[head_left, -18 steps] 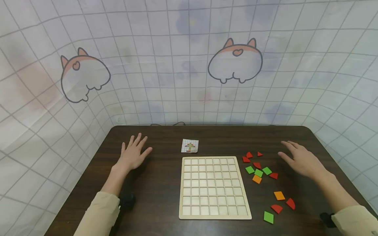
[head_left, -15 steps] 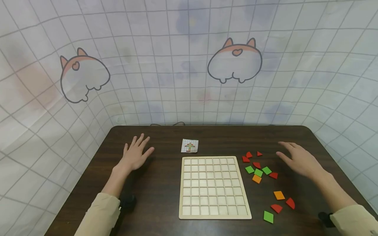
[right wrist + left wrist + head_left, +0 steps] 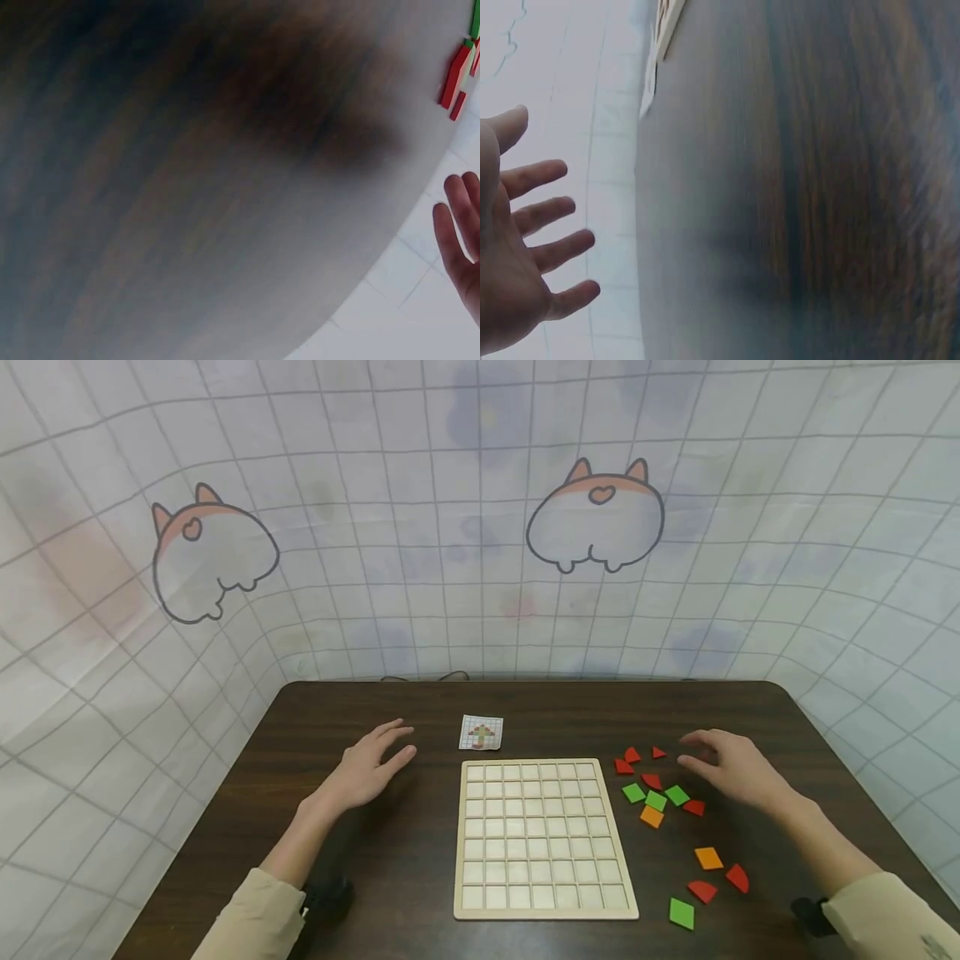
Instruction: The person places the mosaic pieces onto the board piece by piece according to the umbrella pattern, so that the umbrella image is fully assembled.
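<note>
My left hand point(image 3: 363, 770) hovers over the table left of the pale gridded board point(image 3: 471, 835), holding nothing. In the left wrist view its fingers point(image 3: 555, 251) are spread and fairly straight. To the right, my right hand point(image 3: 738, 766) is also above the table, its fingers loosely bent and nothing in them. Nearest it are a red triangle point(image 3: 658, 752), a green tile point(image 3: 677, 795) and a red quarter-round piece point(image 3: 694, 808). Several more red pieces, green tiles and an orange tile point(image 3: 652, 817) lie between this hand and the board.
A small card point(image 3: 481, 732) with a coloured grid picture lies behind the board. Nearer the front right are another orange tile point(image 3: 708, 858), a green tile point(image 3: 682, 913) and two red pieces. A patterned cloth point(image 3: 480, 527) hangs behind the dark table point(image 3: 397, 877).
Both hands have moved inward, the left toward the board and the right toward the coloured pieces. The left fingers look less fanned out in the head view. The board and pieces stay put.
</note>
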### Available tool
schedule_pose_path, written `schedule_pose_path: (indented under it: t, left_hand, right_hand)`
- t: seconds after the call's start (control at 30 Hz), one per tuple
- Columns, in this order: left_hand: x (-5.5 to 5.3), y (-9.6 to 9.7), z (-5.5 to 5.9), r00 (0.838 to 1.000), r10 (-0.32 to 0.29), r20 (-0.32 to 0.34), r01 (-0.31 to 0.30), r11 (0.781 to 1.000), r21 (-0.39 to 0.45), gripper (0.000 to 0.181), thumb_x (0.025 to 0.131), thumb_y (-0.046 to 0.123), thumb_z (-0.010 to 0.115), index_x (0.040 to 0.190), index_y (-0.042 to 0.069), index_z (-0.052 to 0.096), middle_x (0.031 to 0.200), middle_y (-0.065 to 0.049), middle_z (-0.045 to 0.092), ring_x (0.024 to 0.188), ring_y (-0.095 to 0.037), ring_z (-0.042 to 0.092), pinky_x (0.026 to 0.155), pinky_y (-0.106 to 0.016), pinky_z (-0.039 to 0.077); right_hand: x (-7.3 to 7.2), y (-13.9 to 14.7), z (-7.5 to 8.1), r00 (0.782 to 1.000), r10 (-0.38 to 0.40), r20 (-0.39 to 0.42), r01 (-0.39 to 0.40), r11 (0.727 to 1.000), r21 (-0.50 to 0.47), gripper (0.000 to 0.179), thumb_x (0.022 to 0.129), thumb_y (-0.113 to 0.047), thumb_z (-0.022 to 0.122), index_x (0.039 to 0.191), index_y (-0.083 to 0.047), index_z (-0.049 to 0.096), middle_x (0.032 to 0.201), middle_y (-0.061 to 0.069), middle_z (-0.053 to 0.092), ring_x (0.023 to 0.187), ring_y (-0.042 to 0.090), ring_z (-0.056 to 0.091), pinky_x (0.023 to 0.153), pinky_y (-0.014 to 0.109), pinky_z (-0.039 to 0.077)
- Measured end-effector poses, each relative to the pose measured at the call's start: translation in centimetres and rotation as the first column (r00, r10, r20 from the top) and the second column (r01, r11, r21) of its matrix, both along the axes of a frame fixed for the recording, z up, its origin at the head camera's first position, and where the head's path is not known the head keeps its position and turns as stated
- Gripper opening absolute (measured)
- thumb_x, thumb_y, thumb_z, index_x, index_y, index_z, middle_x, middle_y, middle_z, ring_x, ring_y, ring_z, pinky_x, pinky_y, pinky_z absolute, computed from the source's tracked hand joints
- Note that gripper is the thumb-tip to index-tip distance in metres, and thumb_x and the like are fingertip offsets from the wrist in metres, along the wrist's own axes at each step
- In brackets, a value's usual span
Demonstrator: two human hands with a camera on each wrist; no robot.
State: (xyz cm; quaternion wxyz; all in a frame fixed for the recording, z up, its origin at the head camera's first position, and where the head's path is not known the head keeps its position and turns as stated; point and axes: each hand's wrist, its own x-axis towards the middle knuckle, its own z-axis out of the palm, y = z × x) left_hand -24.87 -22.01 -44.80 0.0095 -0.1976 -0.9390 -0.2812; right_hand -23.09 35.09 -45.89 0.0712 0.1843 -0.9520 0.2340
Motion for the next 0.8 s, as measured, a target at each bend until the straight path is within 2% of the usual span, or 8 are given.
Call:
schedule_pose_path:
  t: [0.2, 0.37, 0.6, 0.8]
  left_hand:
    - [1.6, 1.6, 0.6, 0.996, -0.079, 0.046, 0.075, 0.994, 0.074, 0.057, 0.105, 0.046, 0.057, 0.147, 0.007, 0.055, 0.154, -0.014, 0.046, 0.141, -0.037, 0.043, 0.109, -0.059, 0.036]
    - [2.7, 3.1, 0.2, 0.99, -0.137, 0.045, 0.133, 0.988, 0.079, 0.057, 0.103, 0.042, 0.063, 0.146, 0.006, 0.054, 0.15, -0.011, 0.051, 0.14, -0.033, 0.045, 0.11, -0.056, 0.037]
    - [4.5, 4.2, -0.2, 0.981, -0.187, 0.041, 0.187, 0.982, 0.021, 0.055, 0.103, 0.038, 0.065, 0.146, 0.005, 0.055, 0.148, -0.014, 0.052, 0.137, -0.039, 0.048, 0.106, -0.07, 0.031]
    - [5.8, 4.8, -0.4, 0.97, -0.207, 0.125, 0.208, 0.978, 0.003, 0.059, 0.101, 0.041, 0.066, 0.147, 0.006, 0.054, 0.151, -0.014, 0.048, 0.138, -0.04, 0.046, 0.106, -0.072, 0.029]
  right_hand:
    - [-0.4, -0.9, 0.1, 0.998, 0.007, 0.061, -0.006, 1.0, -0.021, 0.033, 0.098, -0.023, 0.073, 0.121, 0.001, 0.069, 0.108, 0.013, 0.071, 0.09, 0.026, 0.067, 0.074, 0.046, 0.054]
    - [-0.8, -1.4, -0.1, 0.996, 0.011, 0.089, -0.007, 0.999, -0.036, 0.032, 0.099, -0.024, 0.073, 0.12, 0.0, 0.07, 0.105, 0.008, 0.071, 0.088, 0.022, 0.066, 0.074, 0.043, 0.054]
    - [-1.5, -1.6, -0.5, 0.993, 0.007, 0.116, -0.002, 0.999, -0.042, 0.03, 0.098, -0.02, 0.073, 0.119, 0.002, 0.07, 0.101, 0.006, 0.069, 0.083, 0.019, 0.061, 0.072, 0.039, 0.052]
    - [-2.3, -1.9, -0.6, 0.992, 0.007, 0.125, -0.004, 1.0, -0.029, 0.029, 0.097, -0.019, 0.073, 0.118, 0.0, 0.071, 0.1, 0.007, 0.068, 0.083, 0.021, 0.06, 0.072, 0.042, 0.051]
